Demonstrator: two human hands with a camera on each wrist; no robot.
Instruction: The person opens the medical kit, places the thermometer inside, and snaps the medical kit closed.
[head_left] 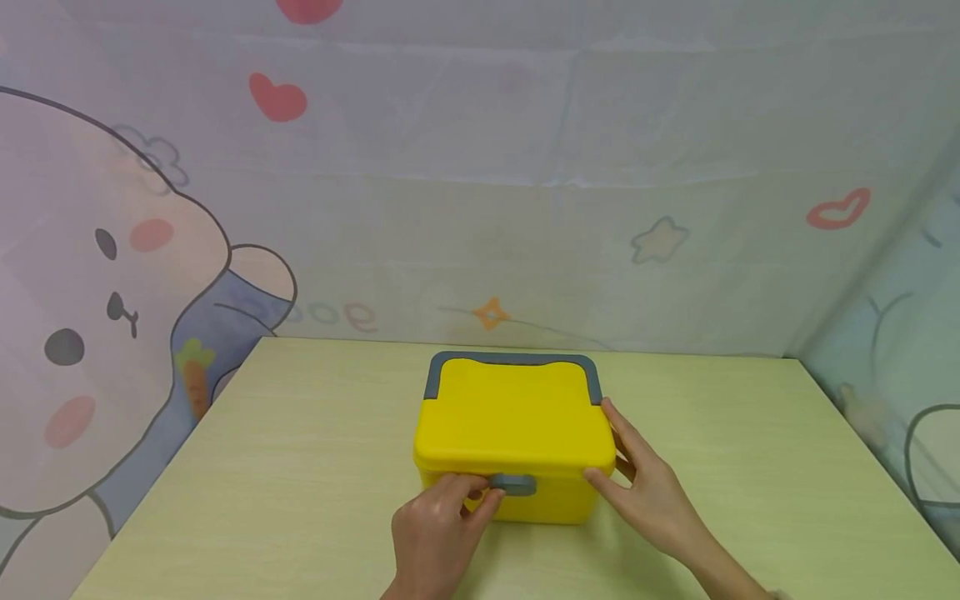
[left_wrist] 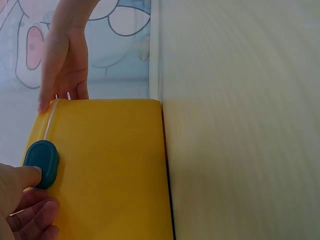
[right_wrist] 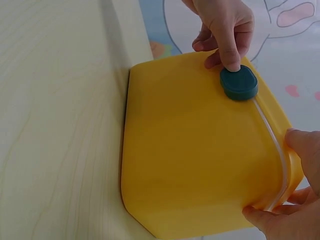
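Observation:
A yellow lidded box (head_left: 517, 417) stands on the table with its lid down. Its grey-green carrying handle (head_left: 517, 358) lies folded at the lid's back edge, and a dark latch (left_wrist: 42, 164) sits on the front. My left hand (head_left: 438, 529) pinches the latch at its left end, the thumb (right_wrist: 231, 62) on its face and the other fingers bent below. At the box's front right corner, my right hand (head_left: 660, 500) holds the lid's edge, thumb at the front and fingers along the right side. Some of its fingertips are hidden behind the box.
The pale wood table (head_left: 300, 467) spreads to both sides of the box. A printed cloth (head_left: 465, 208) with a cartoon animal, hearts and a star hangs behind the table, and more of it stands along the right edge.

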